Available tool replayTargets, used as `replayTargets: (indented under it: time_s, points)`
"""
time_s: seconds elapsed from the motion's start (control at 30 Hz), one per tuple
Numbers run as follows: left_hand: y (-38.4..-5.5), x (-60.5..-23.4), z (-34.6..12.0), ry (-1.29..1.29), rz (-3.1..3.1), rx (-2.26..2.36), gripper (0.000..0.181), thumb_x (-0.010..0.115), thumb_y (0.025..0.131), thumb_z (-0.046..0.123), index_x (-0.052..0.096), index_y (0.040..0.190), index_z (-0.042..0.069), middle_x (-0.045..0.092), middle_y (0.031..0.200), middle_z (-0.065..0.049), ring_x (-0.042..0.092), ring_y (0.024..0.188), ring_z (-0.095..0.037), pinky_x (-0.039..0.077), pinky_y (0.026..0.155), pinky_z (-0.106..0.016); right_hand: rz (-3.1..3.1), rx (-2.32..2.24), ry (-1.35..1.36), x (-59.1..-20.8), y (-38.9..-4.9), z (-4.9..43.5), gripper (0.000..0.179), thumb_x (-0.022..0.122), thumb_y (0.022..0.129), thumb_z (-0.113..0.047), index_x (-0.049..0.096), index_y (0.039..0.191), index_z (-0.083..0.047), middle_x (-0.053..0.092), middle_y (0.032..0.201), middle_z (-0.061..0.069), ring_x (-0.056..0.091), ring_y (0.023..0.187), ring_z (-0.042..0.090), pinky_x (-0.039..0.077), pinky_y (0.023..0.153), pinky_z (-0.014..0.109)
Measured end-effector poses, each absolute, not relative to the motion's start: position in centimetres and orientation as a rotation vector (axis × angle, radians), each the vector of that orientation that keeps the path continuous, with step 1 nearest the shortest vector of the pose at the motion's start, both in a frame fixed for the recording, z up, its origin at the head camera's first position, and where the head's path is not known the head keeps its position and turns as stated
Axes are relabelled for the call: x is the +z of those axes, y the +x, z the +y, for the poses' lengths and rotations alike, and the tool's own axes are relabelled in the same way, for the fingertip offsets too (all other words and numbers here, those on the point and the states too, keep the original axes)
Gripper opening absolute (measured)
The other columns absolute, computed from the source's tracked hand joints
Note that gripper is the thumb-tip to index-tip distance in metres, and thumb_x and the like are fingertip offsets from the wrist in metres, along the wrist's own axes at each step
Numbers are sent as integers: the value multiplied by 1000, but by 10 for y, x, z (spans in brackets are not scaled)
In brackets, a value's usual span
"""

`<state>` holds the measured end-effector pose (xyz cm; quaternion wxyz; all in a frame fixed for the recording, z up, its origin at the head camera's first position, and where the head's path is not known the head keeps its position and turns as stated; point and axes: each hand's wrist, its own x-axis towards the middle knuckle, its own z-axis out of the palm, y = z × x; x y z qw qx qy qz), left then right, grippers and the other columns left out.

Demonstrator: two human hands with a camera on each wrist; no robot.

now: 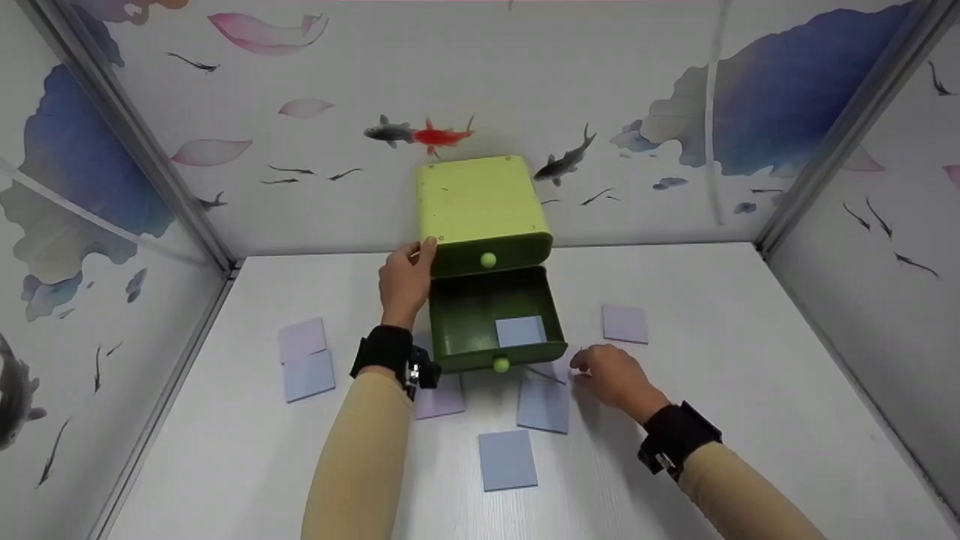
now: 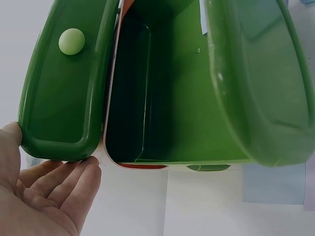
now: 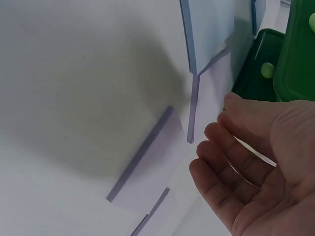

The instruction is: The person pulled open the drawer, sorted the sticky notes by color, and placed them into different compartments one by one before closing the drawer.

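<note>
A small two-drawer cabinet (image 1: 480, 199), lime on top with green drawer fronts, stands at the back of the table. Its lower drawer (image 1: 469, 307) is pulled out and has a thin blue square (image 1: 521, 331) inside. My left hand (image 1: 406, 285) holds the cabinet's front left corner; in the left wrist view the thumb and fingers lie around the end of the upper drawer front (image 2: 59, 93). Beside the lower drawer's right front corner, my right hand (image 1: 616, 379) has loosely bent fingers and nothing in them. Close to its fingertips lies a lilac square (image 1: 557, 369), partly hidden by the drawer.
More thin squares lie on the white table (image 1: 225, 450): an overlapping lilac and blue pair (image 1: 306, 360) at left, a lilac one (image 1: 625, 323) at right, a blue one (image 1: 508, 460) in front. A printed wall (image 1: 480, 67) rises behind the cabinet, with side walls left and right.
</note>
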<state>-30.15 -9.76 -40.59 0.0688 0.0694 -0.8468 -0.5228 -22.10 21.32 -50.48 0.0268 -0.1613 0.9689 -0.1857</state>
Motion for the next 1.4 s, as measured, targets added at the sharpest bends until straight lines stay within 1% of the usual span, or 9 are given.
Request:
replayTargets:
  time_s: [0.2,0.37,0.5,0.7,0.97,1.2,1.4]
  points:
    - [-302,-406,-98,207,-2559,-1563,58,45,100,51,55,138,9,61,134,-13,59,122,-26,47,101,-42,2985,-581,-614,-515,-206,201,25,73,84,-3,74,109,-2,72,97,12,69,90,26,57,78,42]
    - [-302,-406,-98,212,-2557,-1577,58,46,100,51,54,139,8,61,135,-13,59,123,-27,47,102,-42,3015,-519,-766,-521,-197,190,32,74,83,-6,71,115,-3,71,108,13,69,97,26,58,81,40]
    - [-301,-405,-98,214,-2550,-1587,59,46,100,52,53,139,8,60,136,-14,58,124,-27,47,102,-42,3001,-503,-822,-523,-194,182,39,74,82,-10,68,120,-4,70,114,12,67,100,26,57,82,41]
    - [-300,-404,-97,217,-2552,-1586,59,45,100,52,53,139,8,60,136,-14,57,125,-27,46,103,-42,2952,-434,-828,-526,-193,174,47,77,81,-19,65,124,-3,69,117,12,65,103,28,56,83,43]
    - [-300,-404,-97,225,-2547,-1598,59,46,100,52,54,138,9,60,135,-13,58,124,-26,46,103,-42,2913,-332,-736,-524,-193,167,62,85,74,-27,62,127,-4,66,121,13,61,108,30,54,90,45]
    - [-302,-405,-97,216,-2548,-1584,58,45,100,52,54,138,9,61,134,-13,59,122,-27,47,102,-43,2896,-277,-720,-522,-194,163,67,89,69,-27,63,126,-4,63,118,14,59,101,28,54,85,44]
    - [-302,-405,-97,224,-2558,-1566,58,45,100,52,54,138,9,61,134,-13,58,122,-28,46,102,-43,2866,-292,-637,-522,-195,162,72,92,64,-27,62,126,-4,61,118,14,59,99,25,55,85,43]
